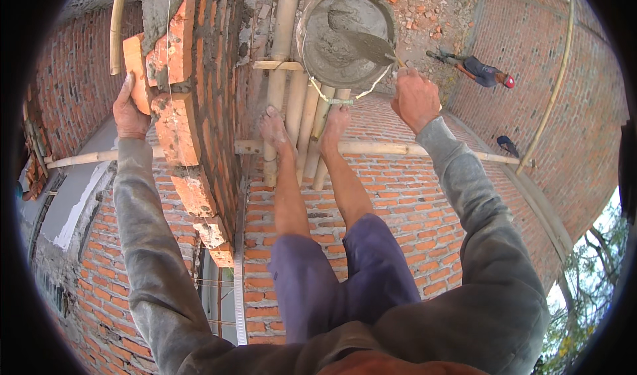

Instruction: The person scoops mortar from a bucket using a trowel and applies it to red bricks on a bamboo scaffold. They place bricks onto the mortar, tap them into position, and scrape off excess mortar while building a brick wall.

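Note:
On the left, my left hand (131,114) is closed around an orange brick (137,62), thumb and fingers on its lower end. The brick is upright beside the unfinished brick wall (178,126); whether it touches the wall I cannot tell. A thin string line (170,53) runs along the wall's face. At the upper right, my right hand (417,99) grips a trowel (367,46) by its handle, mostly hidden in my fist. The trowel's blade lies over the grey mortar (332,33) inside a round bucket (312,72). The bucket's handle (340,101) hangs toward me.
My bare feet stand on bamboo poles (296,113), high above the ground. A crosswise pole (385,148) runs below them. A bamboo pole (119,27) hangs near the held brick. Down at the right are a person in a red cap (483,70) and broken bricks (424,23).

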`<state>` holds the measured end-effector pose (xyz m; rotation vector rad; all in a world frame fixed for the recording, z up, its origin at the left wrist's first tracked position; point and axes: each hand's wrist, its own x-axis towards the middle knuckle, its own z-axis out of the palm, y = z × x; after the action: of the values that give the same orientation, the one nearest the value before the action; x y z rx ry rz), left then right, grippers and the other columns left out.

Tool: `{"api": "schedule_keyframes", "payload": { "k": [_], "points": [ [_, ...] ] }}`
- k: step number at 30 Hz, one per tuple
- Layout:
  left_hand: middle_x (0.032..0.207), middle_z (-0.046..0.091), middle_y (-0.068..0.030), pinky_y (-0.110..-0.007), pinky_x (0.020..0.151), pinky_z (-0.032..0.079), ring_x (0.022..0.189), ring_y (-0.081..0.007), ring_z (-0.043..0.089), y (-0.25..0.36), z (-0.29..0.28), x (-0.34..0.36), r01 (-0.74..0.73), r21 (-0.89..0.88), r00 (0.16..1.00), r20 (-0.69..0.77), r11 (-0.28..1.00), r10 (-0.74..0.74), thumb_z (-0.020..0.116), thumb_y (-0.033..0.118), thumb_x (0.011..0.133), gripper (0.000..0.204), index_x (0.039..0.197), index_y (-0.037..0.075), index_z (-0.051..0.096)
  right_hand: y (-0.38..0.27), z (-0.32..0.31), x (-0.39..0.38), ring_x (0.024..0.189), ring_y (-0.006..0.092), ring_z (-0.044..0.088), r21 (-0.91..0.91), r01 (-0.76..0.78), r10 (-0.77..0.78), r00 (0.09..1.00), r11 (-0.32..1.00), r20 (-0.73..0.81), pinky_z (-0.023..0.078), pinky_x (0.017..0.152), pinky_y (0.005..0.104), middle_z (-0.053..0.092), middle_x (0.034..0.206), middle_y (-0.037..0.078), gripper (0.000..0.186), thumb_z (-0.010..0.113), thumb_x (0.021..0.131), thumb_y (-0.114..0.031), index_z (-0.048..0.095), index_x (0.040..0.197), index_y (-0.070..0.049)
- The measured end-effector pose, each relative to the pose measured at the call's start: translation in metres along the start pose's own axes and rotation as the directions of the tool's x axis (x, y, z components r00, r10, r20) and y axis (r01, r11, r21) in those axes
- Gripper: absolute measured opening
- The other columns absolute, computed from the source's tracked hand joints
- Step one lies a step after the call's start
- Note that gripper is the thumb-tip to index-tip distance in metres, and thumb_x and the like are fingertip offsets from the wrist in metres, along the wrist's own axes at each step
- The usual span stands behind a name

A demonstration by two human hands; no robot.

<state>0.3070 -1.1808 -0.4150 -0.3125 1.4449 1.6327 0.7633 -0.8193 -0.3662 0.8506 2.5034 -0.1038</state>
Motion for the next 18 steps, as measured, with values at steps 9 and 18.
{"api": "schedule_keyframes", "payload": {
  "k": [9,18],
  "points": [
    [0.138,0.063,-0.0124,-0.042,0.107,0.049,0.124,-0.0262,0.062,0.000,-0.001,0.001,-0.041,-0.021,0.999,-0.001,0.999,0.041,0.058,0.028,0.105,0.048,0.143,-0.001,0.053,-0.042,0.116,0.023,0.083,0.0438,0.071,0.533,-0.267,0.222,0.964,0.803,0.147,0.056,0.076,0.0512,0.072,0.090,0.026,0.026,0.071,0.073,-0.017,0.071,0.088,0.004],
    [0.136,0.063,-0.0117,-0.041,0.106,0.049,0.121,-0.0259,0.063,0.001,-0.006,0.004,-0.017,-0.013,1.000,-0.015,1.000,0.017,0.059,0.028,0.105,0.047,0.142,-0.001,0.054,0.020,0.146,-0.025,0.076,0.0385,0.068,0.686,-0.184,0.138,0.983,0.704,0.122,0.051,0.072,0.0476,0.072,0.083,0.022,0.034,0.079,0.085,-0.029,0.076,0.101,0.001]
  ]
}}
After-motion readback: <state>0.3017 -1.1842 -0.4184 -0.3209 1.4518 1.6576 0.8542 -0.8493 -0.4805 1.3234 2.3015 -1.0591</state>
